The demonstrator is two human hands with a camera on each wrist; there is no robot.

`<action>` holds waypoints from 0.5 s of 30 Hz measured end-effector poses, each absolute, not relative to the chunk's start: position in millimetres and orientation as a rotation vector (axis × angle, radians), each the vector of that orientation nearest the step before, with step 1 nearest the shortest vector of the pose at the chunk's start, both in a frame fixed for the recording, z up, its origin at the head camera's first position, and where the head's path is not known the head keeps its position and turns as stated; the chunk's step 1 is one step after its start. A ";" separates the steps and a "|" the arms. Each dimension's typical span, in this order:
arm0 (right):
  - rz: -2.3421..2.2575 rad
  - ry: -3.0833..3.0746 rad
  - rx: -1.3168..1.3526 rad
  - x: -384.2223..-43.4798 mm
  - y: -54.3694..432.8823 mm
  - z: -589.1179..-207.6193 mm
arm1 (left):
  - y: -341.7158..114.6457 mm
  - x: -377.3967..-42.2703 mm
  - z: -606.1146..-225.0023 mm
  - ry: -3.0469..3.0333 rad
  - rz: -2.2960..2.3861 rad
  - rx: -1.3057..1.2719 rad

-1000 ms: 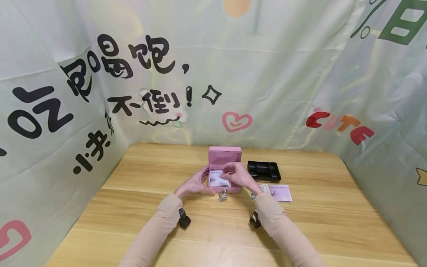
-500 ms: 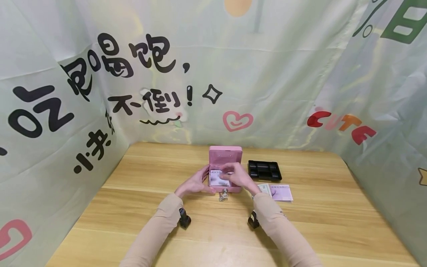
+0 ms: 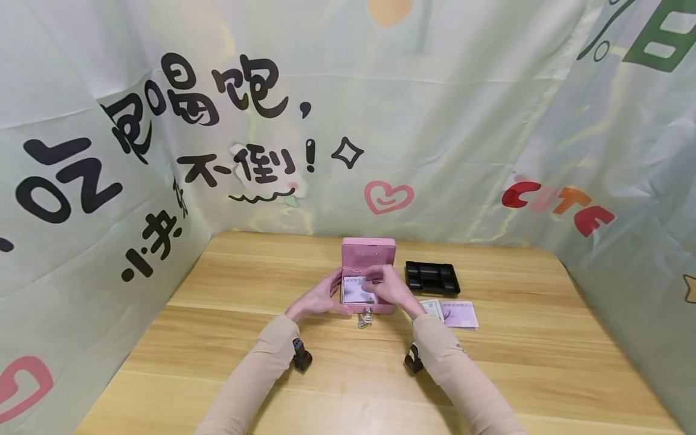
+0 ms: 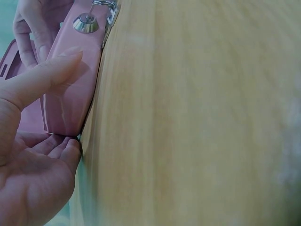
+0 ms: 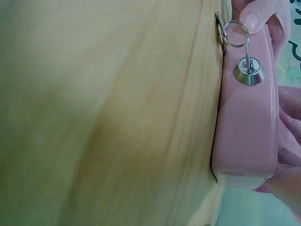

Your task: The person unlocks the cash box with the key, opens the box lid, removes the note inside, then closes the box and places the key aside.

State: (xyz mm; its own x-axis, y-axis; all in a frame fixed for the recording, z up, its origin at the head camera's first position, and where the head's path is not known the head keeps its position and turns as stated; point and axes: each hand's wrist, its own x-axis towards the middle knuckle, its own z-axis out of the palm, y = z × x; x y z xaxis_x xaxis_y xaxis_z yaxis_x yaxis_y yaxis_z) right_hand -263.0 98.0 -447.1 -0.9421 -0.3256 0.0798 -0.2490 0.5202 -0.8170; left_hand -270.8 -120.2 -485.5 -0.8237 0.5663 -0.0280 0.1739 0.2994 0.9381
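A pink cash box [image 3: 368, 255] stands on the table with its lid raised. Banknotes [image 3: 356, 291] in pale purple lie inside it. My left hand [image 3: 319, 298] grips the box at its left end, thumb on the front wall and fingers round the side, as the left wrist view shows. My right hand [image 3: 393, 286] reaches over the right side, its relaxed fingers bent down into the box with the tips at the notes. A key on a ring sits in the round front lock [image 5: 249, 71]; more keys [image 3: 362, 321] hang at the table.
Right of the box lies a black compartment tray [image 3: 432, 278]. In front of that tray are more banknotes [image 3: 460, 314], purple and greenish, partly behind the right forearm. A printed cloth [image 3: 457, 139] hangs behind and beside the wooden table [image 3: 261, 266].
The fingers of my right hand have shifted slightly over the notes in the box. My left hand keeps its place on the box; the whole view drifts a little.
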 end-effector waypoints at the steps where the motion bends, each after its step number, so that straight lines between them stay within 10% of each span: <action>1: -1.412 2.670 -0.497 -263.1 98.0 -447.3 | -120.2 -270.9 -485.5 2.217 1.537 0.667; 15: -1.412 2.702 -0.492 -267.4 96.1 -452.2 | -119.0 -268.5 -482.5 2.225 1.529 0.673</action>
State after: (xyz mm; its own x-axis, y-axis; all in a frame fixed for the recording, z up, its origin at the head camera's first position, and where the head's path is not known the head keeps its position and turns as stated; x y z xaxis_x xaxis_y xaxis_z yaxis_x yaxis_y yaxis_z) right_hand -267.4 96.1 -452.2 -0.9479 -0.3030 0.0988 -0.2541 0.5314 -0.8081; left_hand -268.5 -119.0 -482.5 -0.8228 0.5678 -0.0236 0.1814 0.3018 0.9360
